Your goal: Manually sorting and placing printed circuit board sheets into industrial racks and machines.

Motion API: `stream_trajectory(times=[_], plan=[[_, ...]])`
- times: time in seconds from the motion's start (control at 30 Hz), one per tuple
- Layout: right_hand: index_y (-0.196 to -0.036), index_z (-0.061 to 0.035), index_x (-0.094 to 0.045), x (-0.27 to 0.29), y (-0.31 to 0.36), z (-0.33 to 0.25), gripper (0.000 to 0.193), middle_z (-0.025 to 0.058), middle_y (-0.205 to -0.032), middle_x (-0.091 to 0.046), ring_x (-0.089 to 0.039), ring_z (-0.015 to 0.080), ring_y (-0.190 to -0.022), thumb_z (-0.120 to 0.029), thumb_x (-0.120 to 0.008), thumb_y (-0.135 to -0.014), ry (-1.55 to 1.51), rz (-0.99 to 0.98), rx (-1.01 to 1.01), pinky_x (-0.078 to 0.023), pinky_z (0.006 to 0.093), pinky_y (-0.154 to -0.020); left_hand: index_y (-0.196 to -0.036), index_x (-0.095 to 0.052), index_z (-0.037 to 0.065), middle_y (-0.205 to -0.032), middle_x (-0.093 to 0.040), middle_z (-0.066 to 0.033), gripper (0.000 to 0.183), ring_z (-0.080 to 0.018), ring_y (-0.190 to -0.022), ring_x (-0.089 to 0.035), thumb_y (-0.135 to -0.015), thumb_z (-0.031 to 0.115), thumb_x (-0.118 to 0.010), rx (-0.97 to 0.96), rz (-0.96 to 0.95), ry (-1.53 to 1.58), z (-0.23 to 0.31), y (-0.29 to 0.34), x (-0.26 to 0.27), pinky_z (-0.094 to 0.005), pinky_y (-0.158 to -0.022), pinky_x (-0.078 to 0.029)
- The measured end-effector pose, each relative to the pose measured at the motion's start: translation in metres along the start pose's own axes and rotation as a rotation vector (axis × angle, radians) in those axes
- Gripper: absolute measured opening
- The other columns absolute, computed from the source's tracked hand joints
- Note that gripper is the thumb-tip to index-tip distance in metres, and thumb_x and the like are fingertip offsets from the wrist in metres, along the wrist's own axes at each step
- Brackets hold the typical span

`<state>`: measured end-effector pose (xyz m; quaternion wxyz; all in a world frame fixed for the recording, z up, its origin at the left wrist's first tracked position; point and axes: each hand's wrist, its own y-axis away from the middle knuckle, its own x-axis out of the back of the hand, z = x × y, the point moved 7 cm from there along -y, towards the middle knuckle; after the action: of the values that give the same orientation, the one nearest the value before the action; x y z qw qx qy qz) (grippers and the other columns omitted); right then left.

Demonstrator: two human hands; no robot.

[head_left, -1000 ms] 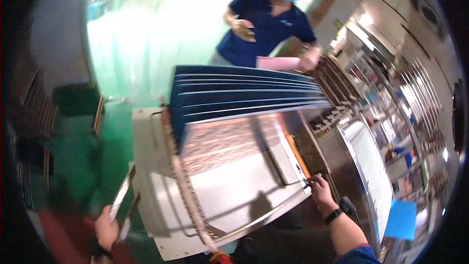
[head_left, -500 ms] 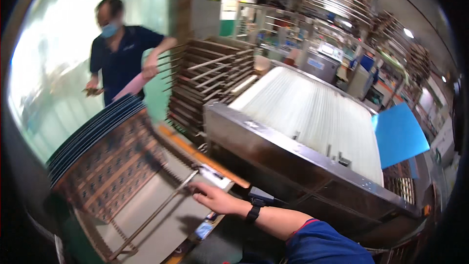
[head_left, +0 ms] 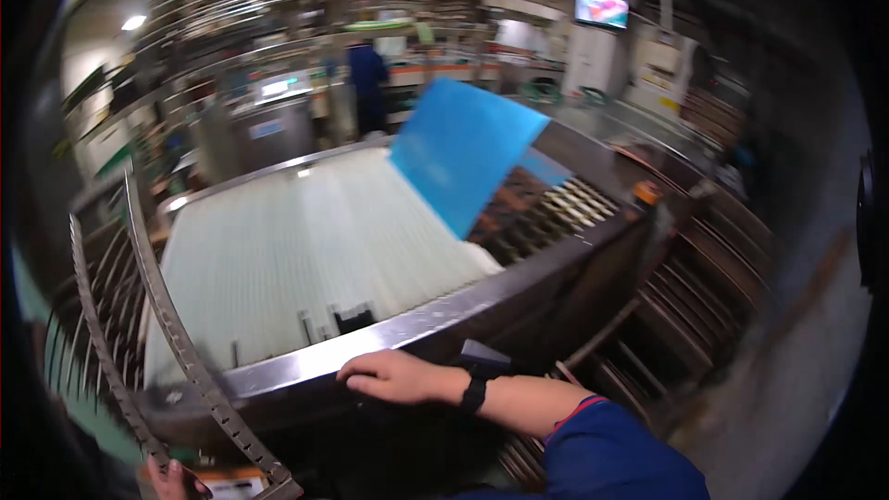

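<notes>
At the lower left, my left hand is partly cut off by the picture's edge, its fingers round the lower end of a slotted metal rack. The rack's two long notched rails stand up steeply, bent by the lens. My right hand, with a black band on the wrist, is held out over the near metal edge of a roller conveyor. Its fingers are loosely stretched with the thumb apart, and nothing is in them. Whether it touches the edge, I cannot tell.
White rollers cover the conveyor bed. A blue sheet stands tilted at its right end, beside patterned brown panels. Brown racks stand at the right. A person in dark blue is at the back, below a screen on a pillar.
My view has swung right, so the co-worker and the stacked panels at the left are gone from it. The slotted rack now stands raised at the left, with my left hand on it.
</notes>
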<state>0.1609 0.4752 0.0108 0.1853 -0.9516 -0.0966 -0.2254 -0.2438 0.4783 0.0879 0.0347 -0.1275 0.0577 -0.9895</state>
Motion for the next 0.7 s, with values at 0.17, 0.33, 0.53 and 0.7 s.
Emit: stream_trajectory(times=[0.17, 0.33, 0.53, 0.7], plan=[[-0.108, -0.0023, -0.065, 0.172, 0.157, 0.093, 0.023, 0.0104, -0.091, -0.071, -0.068, 0.0194, -0.086, -0.021, -0.060, -0.097, 0.026, 0.662, -0.379, -0.054, 0.0345, -0.077, -0.139, -0.042, 0.002, -0.074, -0.054, -0.0037, 0.052, -0.0130, -0.058, -0.050, -0.095, 0.026, -0.059, 0.055, -0.182, 0.125, -0.033, -0.060, -0.075, -0.0258, -0.050, -0.041], [-0.110, -0.0048, -0.060, 0.328, 0.403, 0.101, 0.021, 0.0126, -0.084, -0.067, -0.064, 0.0174, -0.064, -0.021, -0.055, -0.097, -0.124, 1.470, -0.658, -0.052, 0.0295, -0.054, -0.154, -0.023, 0.004, -0.076, -0.059, -0.0063, 0.070, -0.0146, -0.056, -0.052, -0.094, 0.018, -0.057, 0.079, -0.324, -0.030, -0.029, -0.077, -0.151, -0.0255, -0.049, -0.042], [-0.118, -0.0066, -0.052, 0.450, 0.533, 0.091, 0.027, 0.0108, -0.095, -0.065, -0.063, 0.0190, -0.074, -0.027, -0.051, -0.100, -0.268, 1.891, -0.366, -0.053, 0.0310, -0.059, -0.154, -0.026, 0.011, -0.081, -0.059, -0.0073, 0.070, -0.0159, -0.057, -0.055, -0.093, 0.015, -0.061, 0.291, -0.291, -0.017, -0.045, -0.087, -0.182, -0.0268, -0.048, -0.042], [-0.143, -0.0024, -0.040, 0.561, 0.558, 0.128, 0.050, 0.0186, -0.130, -0.055, -0.059, 0.0282, -0.111, -0.029, -0.051, -0.102, -0.330, 1.910, -0.240, -0.052, 0.0417, -0.091, -0.150, -0.037, 0.006, -0.098, -0.061, -0.0105, 0.063, -0.0190, -0.080, -0.056, -0.095, 0.026, -0.061, 0.185, -0.297, -0.294, -0.041, -0.088, -0.190, -0.0317, -0.068, -0.047]])
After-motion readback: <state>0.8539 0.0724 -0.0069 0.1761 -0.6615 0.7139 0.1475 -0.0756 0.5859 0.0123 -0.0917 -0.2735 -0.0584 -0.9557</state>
